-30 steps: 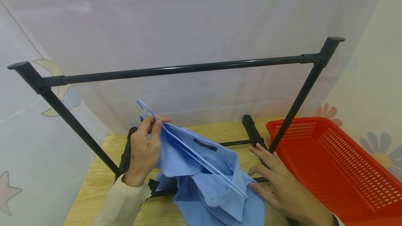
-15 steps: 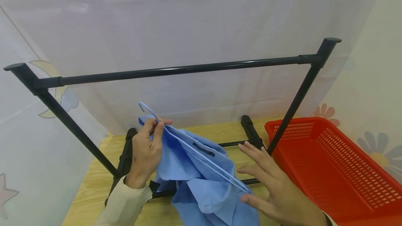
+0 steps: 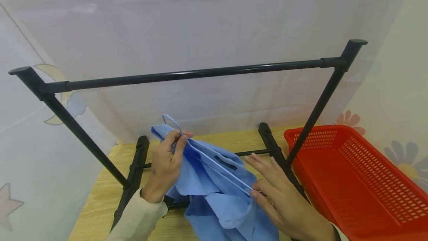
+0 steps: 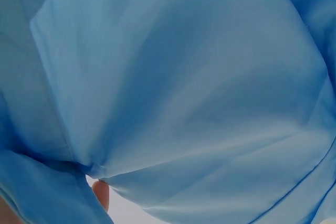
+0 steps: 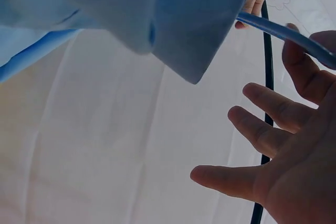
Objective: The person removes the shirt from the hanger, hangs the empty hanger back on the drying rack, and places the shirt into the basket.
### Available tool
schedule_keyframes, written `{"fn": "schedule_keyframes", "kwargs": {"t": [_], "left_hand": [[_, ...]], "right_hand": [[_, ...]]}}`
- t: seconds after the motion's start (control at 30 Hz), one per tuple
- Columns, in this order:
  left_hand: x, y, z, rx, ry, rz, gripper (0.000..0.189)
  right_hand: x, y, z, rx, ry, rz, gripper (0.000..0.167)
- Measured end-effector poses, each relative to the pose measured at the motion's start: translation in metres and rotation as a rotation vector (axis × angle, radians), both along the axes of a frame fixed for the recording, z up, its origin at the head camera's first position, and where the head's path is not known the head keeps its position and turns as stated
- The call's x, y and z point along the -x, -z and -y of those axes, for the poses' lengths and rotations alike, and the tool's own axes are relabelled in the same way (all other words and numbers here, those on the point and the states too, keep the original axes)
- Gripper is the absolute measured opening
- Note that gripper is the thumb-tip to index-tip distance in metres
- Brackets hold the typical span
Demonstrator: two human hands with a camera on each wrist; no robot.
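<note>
Head view: left hand point(image 3: 168, 167) pinches hanger point(image 5: 286, 35) and shirt point(image 3: 230, 211) just below the hook point(image 3: 172, 119); right hand point(image 3: 281, 194) pinches the hanger's bare far end. Shirt sags between them, below the bar point(image 3: 197, 74). Looks part-done: hanger not fully inside, shirt not on bar.

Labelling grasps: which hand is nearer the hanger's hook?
The left hand: it grips the blue hanger just below the hook, whereas the right hand pinches the hanger's lower end, well away from the hook.
</note>
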State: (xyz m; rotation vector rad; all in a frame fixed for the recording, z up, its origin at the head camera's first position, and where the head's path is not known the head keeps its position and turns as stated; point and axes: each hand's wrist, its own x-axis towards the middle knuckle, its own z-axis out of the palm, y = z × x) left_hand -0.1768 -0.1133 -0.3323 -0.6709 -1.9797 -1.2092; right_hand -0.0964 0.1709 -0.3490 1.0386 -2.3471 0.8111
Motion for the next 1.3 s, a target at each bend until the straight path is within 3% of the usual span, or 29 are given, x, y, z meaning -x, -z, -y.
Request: {"fn": "schedule_keyframes", "kwargs": {"t": [0.2, 0.4, 0.53, 0.77, 0.9, 1.13, 1.3], "left_hand": [[0.001, 0.002, -0.002, 0.027, 0.025, -0.004, 0.013], [0.001, 0.002, -0.001, 0.045, 0.033, -0.038, 0.014], [0.000, 0.003, 0.002, 0.071, 0.006, -0.044, 0.020], [-0.004, 0.008, 0.011, 0.148, -0.057, 0.088, 0.051], [-0.007, 0.012, 0.017, 0.150, -0.074, 0.116, 0.052], [-0.007, 0.018, 0.020, 0.091, -0.116, 0.017, 0.034], [-0.006, 0.019, 0.020, 0.048, -0.115, -0.051, 0.023]], "right_hand": [[0.003, 0.003, 0.001, -0.017, -0.012, 0.004, 0.020], [0.008, 0.010, -0.001, 0.066, -0.032, -0.068, 0.019], [0.010, 0.014, -0.002, 0.116, -0.055, -0.084, 0.018], [0.009, 0.017, -0.002, 0.175, -0.032, -0.069, 0.033], [0.009, 0.017, -0.004, 0.186, -0.026, -0.054, 0.035], [0.008, 0.013, -0.005, 0.176, -0.037, -0.056, 0.029], [0.005, 0.012, -0.006, 0.161, -0.018, 0.013, 0.025]]}}
